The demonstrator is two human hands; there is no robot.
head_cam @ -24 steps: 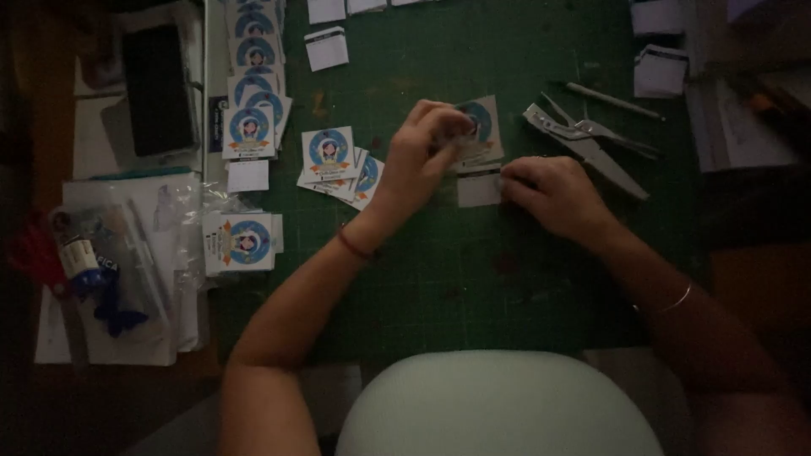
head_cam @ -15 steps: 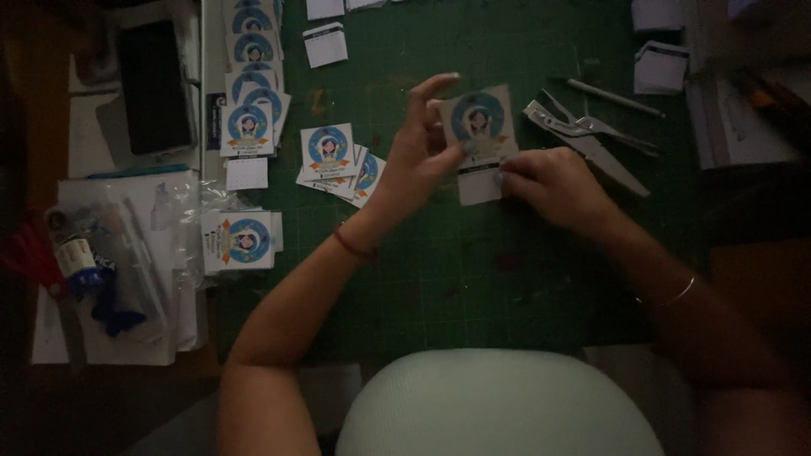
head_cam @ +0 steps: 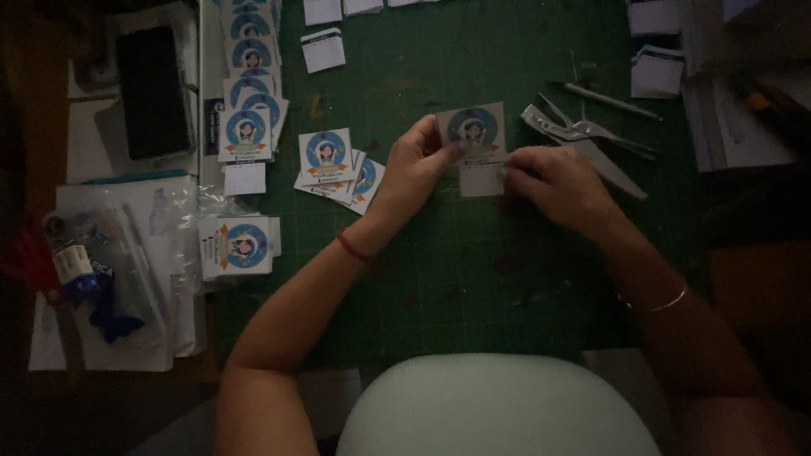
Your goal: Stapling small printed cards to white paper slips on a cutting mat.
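Head view is showing the left hand pinching a square card with a blue circle picture. Right hand is pressing its closed fingers on a small white paper lying on the green desk, near the metal pliers.

Left hand, right hand pinch card (green mat beneath).

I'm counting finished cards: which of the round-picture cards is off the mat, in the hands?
The card pinched by the left hand, with the right hand at the white flap below it; the other picture cards lie flat to the left.
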